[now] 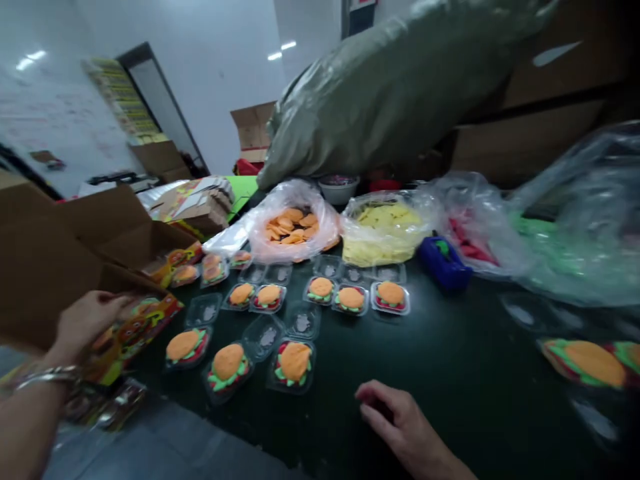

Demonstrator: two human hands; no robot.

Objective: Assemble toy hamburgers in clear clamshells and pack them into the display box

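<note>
My left hand [87, 320] is closed on the edge of a colourful printed box [135, 333] at the left side of a dark table [450, 373]; a metal bracelet circles that wrist. My right hand [400, 420] rests on the table near the front edge, fingers loosely curled, holding nothing I can see. Between the hands lie several burger-shaped gummies in clear plastic shells, the nearest one [294, 363] just left of my right hand. Open empty shells [303, 323] lie among them.
Brown cardboard cartons [60, 260] stand at the left. Behind the gummies sit a bag of orange pieces [293, 227], a bag of yellow pieces [383, 230], a blue object [443, 263] and clear bags [575, 227]. A large grey-green sack [400, 87] looms at the back.
</note>
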